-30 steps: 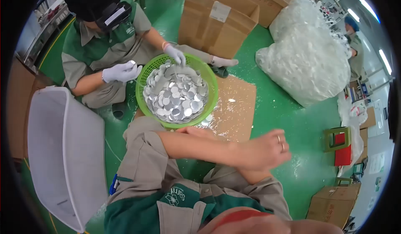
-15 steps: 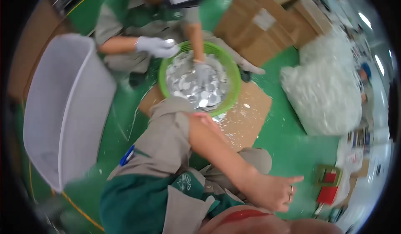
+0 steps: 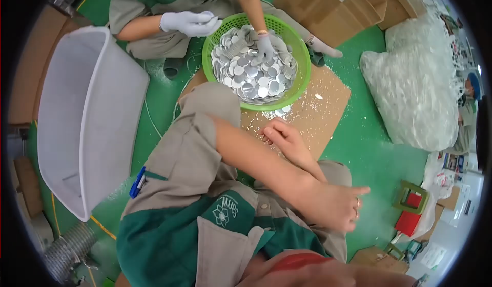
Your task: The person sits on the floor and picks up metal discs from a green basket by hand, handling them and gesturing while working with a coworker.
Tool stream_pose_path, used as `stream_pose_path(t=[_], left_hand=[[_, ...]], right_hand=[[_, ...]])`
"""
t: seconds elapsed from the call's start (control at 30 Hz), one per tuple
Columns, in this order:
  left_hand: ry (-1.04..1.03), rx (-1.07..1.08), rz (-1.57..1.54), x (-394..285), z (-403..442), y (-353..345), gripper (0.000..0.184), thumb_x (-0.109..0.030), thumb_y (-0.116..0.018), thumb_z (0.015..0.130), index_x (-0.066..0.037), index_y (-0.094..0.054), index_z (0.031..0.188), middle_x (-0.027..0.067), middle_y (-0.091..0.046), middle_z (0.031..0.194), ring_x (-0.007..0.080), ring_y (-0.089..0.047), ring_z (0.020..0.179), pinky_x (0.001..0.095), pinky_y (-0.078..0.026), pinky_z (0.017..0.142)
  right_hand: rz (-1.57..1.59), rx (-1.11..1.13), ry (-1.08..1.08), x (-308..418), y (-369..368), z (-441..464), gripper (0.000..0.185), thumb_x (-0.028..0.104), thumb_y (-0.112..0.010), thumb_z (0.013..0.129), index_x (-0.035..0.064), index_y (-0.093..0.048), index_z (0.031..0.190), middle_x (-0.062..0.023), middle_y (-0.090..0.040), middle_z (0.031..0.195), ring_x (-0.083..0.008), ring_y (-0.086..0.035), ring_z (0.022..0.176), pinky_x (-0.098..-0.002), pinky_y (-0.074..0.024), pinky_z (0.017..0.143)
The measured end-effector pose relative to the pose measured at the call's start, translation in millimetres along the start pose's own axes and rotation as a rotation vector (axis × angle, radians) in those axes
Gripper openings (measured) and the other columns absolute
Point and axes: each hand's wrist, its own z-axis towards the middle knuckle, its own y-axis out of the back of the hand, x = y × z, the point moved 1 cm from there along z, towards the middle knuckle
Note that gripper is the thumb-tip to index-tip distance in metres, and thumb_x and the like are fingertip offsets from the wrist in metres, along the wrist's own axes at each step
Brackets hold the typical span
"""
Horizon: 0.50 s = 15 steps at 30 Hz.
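My left arm crosses my body, and my left hand (image 3: 335, 205) lies over my right arm. Its index finger points out, the other fingers bend down, a ring shows on one, and nothing is held. My right hand (image 3: 285, 134) hangs over the cardboard sheet (image 3: 323, 110), fingers curled in, with nothing seen in them. Just beyond it stands a green basket (image 3: 304, 66) of silvery discs (image 3: 251, 72). A co-worker's gloved hand (image 3: 265, 48) reaches into the discs; their other gloved hand (image 3: 189, 24) holds a small piece by the rim.
A large pale plastic tub (image 3: 115, 107) stands at left. Cardboard boxes (image 3: 328, 10) and a big clear plastic bag (image 3: 410, 87) lie at right. A red object (image 3: 408, 224) sits at lower right. White specks dot the sheet and the green floor (image 3: 369, 169).
The view has shifted, and the basket now appears higher in it. My right hand shows more fully, clear of my left forearm. My left hand stays over my right arm.
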Motion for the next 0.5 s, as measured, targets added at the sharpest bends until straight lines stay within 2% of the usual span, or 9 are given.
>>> stream_pose_path(t=[0.07, 0.1, 0.2, 0.27, 0.33, 0.43, 0.5], left_hand=[[0.121, 0.086, -0.114, 17, -13, -1, 0.010, -0.017, -0.057, 0.071, -0.008, -0.055, 0.076, 0.0045, -0.057, 0.071, 0.0229, -0.059, 0.076, 0.0499, -0.029, 0.099], [0.184, 0.123, -0.171, 24, -21, -6, 0.011, -0.016, -0.057, 0.070, -0.007, -0.055, 0.077, 0.0054, -0.057, 0.073, 0.0236, -0.059, 0.078, 0.0475, -0.031, 0.099], [0.321, 0.071, -0.081, 50, -66, -30, 0.016, -0.015, -0.056, 0.070, -0.004, -0.054, 0.082, 0.0095, -0.057, 0.082, 0.0246, -0.056, 0.087, 0.0434, -0.035, 0.093], [0.445, 0.065, -0.085, 72, -94, -41, 0.017, -0.014, -0.056, 0.070, -0.003, -0.054, 0.083, 0.0108, -0.057, 0.085, 0.0250, -0.055, 0.090, 0.0414, -0.038, 0.089], [0.626, 0.064, -0.079, 84, -122, -56, 0.017, -0.013, -0.056, 0.070, -0.003, -0.054, 0.084, 0.0114, -0.057, 0.086, 0.0255, -0.055, 0.092, 0.0392, -0.041, 0.087], [0.711, -0.032, 0.003, 104, -157, -80, 0.016, -0.012, -0.055, 0.072, -0.001, -0.056, 0.084, 0.0134, -0.058, 0.081, 0.0295, -0.058, 0.085, 0.0379, -0.046, 0.076], [0.845, 0.255, -0.036, 116, -168, -91, 0.016, -0.011, -0.054, 0.073, 0.000, -0.058, 0.084, 0.0142, -0.060, 0.079, 0.0313, -0.060, 0.080, 0.0400, -0.048, 0.070]], right_hand=[[-0.433, -0.081, -0.002, -6, 3, -2, 0.025, 0.024, -0.049, 0.092, 0.0004, -0.059, 0.095, -0.0107, -0.057, 0.086, -0.0193, -0.057, 0.073, -0.0309, -0.0461, 0.063], [-0.555, -0.075, 0.003, -26, 7, -5, 0.022, 0.023, -0.050, 0.090, 0.0058, -0.060, 0.100, -0.0156, -0.058, 0.090, -0.0282, -0.059, 0.076, -0.0371, -0.0477, 0.064], [-1.055, 0.176, -0.306, -50, 11, 1, 0.022, 0.022, -0.049, 0.088, 0.0105, -0.060, 0.104, -0.0169, -0.060, 0.098, -0.0343, -0.060, 0.079, -0.0419, -0.0480, 0.066], [-0.907, 0.021, -0.382, -107, 12, 4, 0.025, 0.020, -0.053, 0.083, 0.0060, -0.057, 0.103, -0.0178, -0.061, 0.096, -0.0375, -0.059, 0.084, -0.0421, -0.0473, 0.073], [-0.930, -0.024, -0.124, -120, 14, -16, 0.025, 0.019, -0.053, 0.082, 0.0057, -0.058, 0.104, -0.0177, -0.061, 0.097, -0.0371, -0.059, 0.084, -0.0423, -0.0473, 0.073], [-0.969, -0.128, 0.255, -119, 28, -39, 0.027, 0.017, -0.055, 0.081, 0.0052, -0.058, 0.104, -0.0175, -0.062, 0.098, -0.0365, -0.060, 0.084, -0.0426, -0.0473, 0.073], [-1.128, 0.120, -0.064, -107, 37, -35, 0.023, 0.017, -0.053, 0.081, 0.0029, -0.061, 0.097, -0.0184, -0.063, 0.091, -0.0380, -0.060, 0.081, -0.0444, -0.0474, 0.072]])
